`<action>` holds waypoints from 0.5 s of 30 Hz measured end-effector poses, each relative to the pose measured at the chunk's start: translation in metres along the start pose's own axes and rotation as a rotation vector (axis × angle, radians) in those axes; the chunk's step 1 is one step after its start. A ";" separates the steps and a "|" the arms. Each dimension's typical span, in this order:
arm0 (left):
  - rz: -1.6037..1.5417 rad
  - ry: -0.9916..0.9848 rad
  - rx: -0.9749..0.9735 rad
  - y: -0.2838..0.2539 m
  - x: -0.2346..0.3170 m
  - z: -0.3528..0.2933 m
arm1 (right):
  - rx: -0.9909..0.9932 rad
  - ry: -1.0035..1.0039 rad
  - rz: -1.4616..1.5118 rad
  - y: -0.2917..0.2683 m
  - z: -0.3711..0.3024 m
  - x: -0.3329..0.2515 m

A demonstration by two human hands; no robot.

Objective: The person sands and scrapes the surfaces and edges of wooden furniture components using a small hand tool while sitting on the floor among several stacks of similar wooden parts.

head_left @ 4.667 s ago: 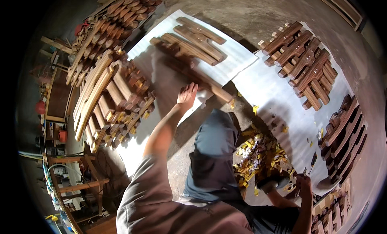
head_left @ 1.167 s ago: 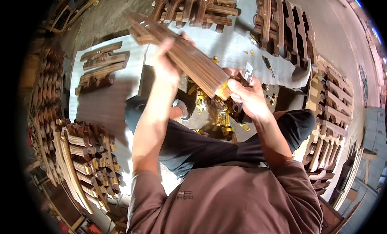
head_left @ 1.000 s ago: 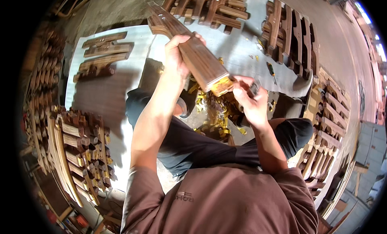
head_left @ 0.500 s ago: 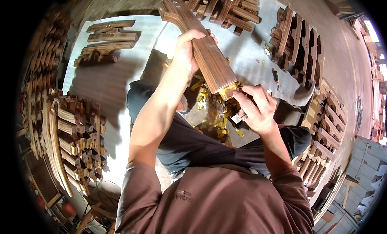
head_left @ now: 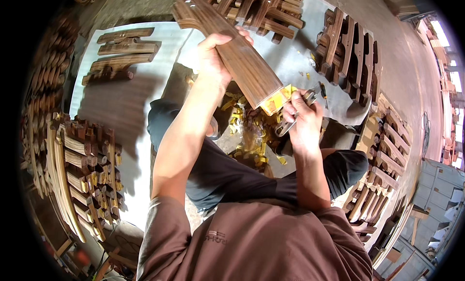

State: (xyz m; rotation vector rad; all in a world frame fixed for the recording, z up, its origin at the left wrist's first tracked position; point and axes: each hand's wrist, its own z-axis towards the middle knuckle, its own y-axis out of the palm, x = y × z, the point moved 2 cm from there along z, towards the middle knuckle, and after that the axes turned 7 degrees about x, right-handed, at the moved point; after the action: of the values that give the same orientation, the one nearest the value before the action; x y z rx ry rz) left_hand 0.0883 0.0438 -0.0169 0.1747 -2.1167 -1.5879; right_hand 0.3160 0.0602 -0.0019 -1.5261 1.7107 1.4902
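My left hand [head_left: 214, 56] is closed round a brown, grained wooden furniture part [head_left: 247, 63], with its thumb on the top face. The part slants from the upper left, where it curves and widens, toward my right hand. Yellow tape [head_left: 274, 102] covers its near end, and a flap of it stands up at the corner. My right hand [head_left: 304, 114] is closed beside this end, its fingertips at the tape. It holds a slim metal tool [head_left: 286, 129], whose exact kind is hidden by the fingers.
Scraps of yellow tape [head_left: 252, 136] lie on the floor between my legs. A screwdriver [head_left: 324, 94] rests on the pale sheet [head_left: 177, 44]. Similar wooden parts lie at the left [head_left: 125, 48], far side [head_left: 271, 15] and right [head_left: 351, 48]; stacks [head_left: 87, 169] flank me.
My right hand has turned and moved slightly up, bringing the metal tool's upper end into view. A tape flap now stands out at the corner. The wooden part has shifted a little left.
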 end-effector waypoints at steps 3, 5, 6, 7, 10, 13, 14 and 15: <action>-0.172 0.060 -0.115 0.005 0.004 0.005 | -0.096 0.124 0.022 -0.004 0.006 0.021; -0.238 0.064 -0.208 0.016 0.007 0.000 | -0.001 0.264 -0.089 0.000 0.005 0.046; -0.220 0.122 -0.184 0.012 0.013 -0.002 | -0.062 0.259 -0.225 0.013 -0.005 0.048; -0.177 0.172 -0.158 0.014 0.017 -0.001 | -0.120 0.246 -0.362 0.021 -0.018 0.047; -0.032 0.291 -0.084 0.012 0.036 0.004 | -0.159 0.134 -0.252 0.004 -0.037 0.058; 0.129 0.386 0.057 0.005 0.046 0.004 | -0.321 -0.032 -0.081 0.002 -0.050 0.021; 0.162 0.386 0.067 0.003 0.047 0.004 | -0.337 -0.052 -0.015 -0.001 -0.048 0.012; 0.175 0.373 0.077 0.002 0.044 0.003 | -0.343 -0.071 0.049 -0.005 -0.046 0.005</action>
State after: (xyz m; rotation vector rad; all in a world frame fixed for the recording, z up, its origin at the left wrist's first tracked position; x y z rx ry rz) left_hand 0.0489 0.0303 -0.0026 0.2802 -1.8480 -1.2626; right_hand 0.3341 0.0185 0.0084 -1.5791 1.5199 1.9176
